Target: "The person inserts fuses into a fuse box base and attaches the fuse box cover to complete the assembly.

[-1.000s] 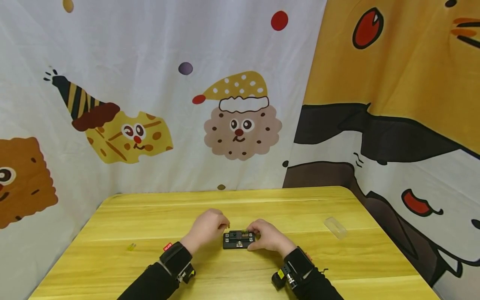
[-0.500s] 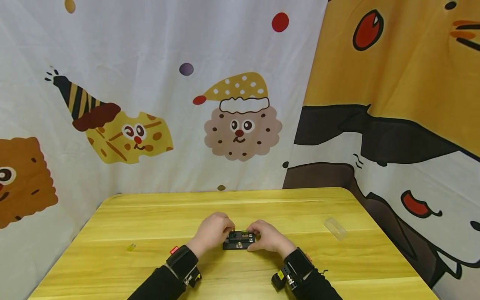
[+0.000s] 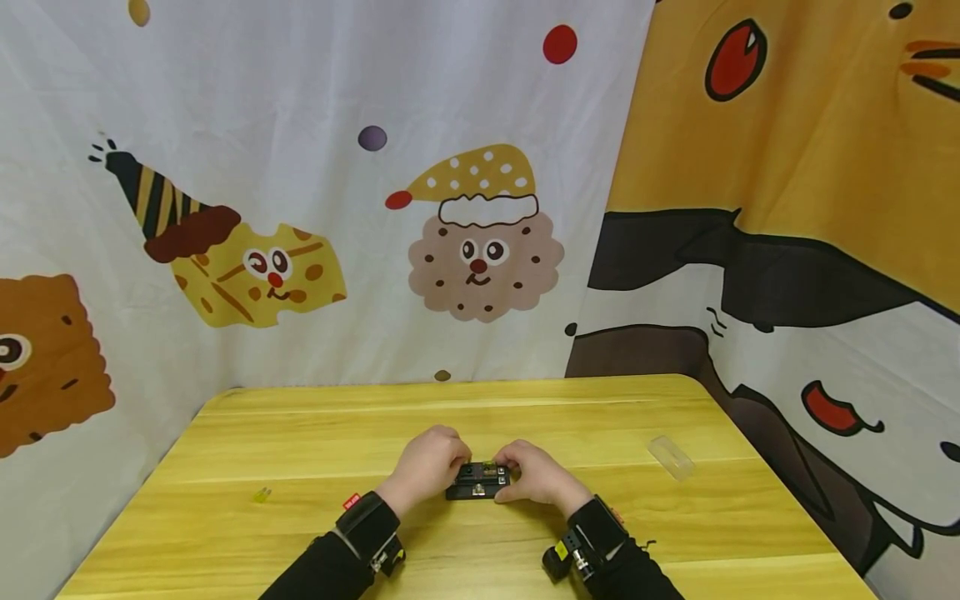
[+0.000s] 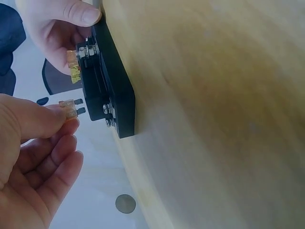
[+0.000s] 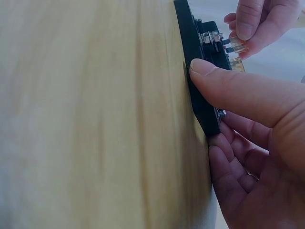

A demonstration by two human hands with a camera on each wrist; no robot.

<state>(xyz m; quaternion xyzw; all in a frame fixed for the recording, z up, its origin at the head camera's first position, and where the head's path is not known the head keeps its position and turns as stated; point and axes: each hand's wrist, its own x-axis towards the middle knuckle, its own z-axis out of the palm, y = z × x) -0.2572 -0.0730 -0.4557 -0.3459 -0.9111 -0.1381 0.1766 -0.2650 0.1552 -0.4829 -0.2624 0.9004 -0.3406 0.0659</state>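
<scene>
A black fuse block [image 3: 478, 481] with metal screw terminals lies on the table, its right end held by my right hand [image 3: 536, 473]. In the right wrist view the thumb presses on the block's base [image 5: 205, 117] and curled fingers sit at its end. My left hand [image 3: 427, 462] is at the block's left end. Between thumb and index finger it pinches a clear orange blade fuse [image 4: 70, 109], whose two prongs point at the block with a small gap in the left wrist view. A yellow fuse [image 4: 75, 74] and an orange fuse [image 4: 71, 58] sit in the block.
A small yellow-clear piece [image 3: 262, 494], like a fuse, lies on the left of the wooden table [image 3: 360, 417]. On the right lies a clear plastic box or lid [image 3: 671, 457]. Behind the table hangs a printed cartoon curtain [image 3: 300, 100].
My left hand has moved right and slightly down, bringing the fuse to the block's left end, and has barely moved in the last half second. My right hand stays on the block.
</scene>
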